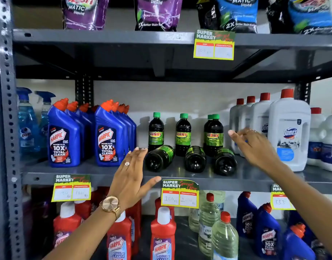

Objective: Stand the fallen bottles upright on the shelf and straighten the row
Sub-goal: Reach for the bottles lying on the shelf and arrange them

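Observation:
On the middle shelf (97,170) three dark bottles with green labels lie on their sides, bases toward me: a left one (158,158), a middle one (195,159) and a right one (224,161). Behind them stand upright bottles of the same kind with green caps: one at the left (156,131), one in the middle (183,135), and a close pair at the right (214,135). My left hand (130,177) hovers open just left of the left fallen bottle, holding nothing. My right hand (255,147) is open, raised to the right of the fallen bottles.
Blue Harpic bottles (107,136) stand in rows to the left, with blue spray bottles (28,124) beyond. White Domex jugs (289,134) crowd the right. Price tags (180,194) hang from the shelf edge. Red and blue bottles fill the shelf below; detergent pouches (157,14) sit above.

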A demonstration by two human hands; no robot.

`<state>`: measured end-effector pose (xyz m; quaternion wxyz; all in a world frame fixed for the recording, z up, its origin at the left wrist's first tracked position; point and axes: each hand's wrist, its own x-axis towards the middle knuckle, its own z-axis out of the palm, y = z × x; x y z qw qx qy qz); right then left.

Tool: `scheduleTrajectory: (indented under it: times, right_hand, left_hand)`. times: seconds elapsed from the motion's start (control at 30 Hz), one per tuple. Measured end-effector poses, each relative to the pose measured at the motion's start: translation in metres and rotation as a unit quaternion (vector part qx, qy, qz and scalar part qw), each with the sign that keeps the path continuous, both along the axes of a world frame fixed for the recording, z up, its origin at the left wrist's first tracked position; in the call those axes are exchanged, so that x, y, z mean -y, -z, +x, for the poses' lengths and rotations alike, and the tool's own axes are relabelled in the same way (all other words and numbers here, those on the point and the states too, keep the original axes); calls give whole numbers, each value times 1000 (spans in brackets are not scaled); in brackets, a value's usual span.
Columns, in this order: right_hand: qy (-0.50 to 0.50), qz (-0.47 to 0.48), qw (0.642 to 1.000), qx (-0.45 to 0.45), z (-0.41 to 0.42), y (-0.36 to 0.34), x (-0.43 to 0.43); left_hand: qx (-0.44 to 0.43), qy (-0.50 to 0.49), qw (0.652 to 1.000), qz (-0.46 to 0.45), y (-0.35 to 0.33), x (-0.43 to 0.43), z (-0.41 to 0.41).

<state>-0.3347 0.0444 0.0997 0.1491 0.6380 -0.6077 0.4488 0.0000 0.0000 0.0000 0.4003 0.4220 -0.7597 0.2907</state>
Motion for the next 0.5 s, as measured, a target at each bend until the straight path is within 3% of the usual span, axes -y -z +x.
scheduleTrajectory:
  times: [0.1,0.23,0.33,0.5]
  right_hand:
    - [48,186,979,69,-12,1,20]
    - [15,361,916,174,-16,2,46]
    - [10,409,894,184,-6,-1,60]
    - [44,418,886,196,-1,-4,82]
  left_hand:
    - [-27,-43,999,2,0,7,2]
    - [-28,-88,996,15,-20,12,-1]
    - [-32,-113,993,23,-24,17,2]
    - [2,-119,993,3,-6,21,8]
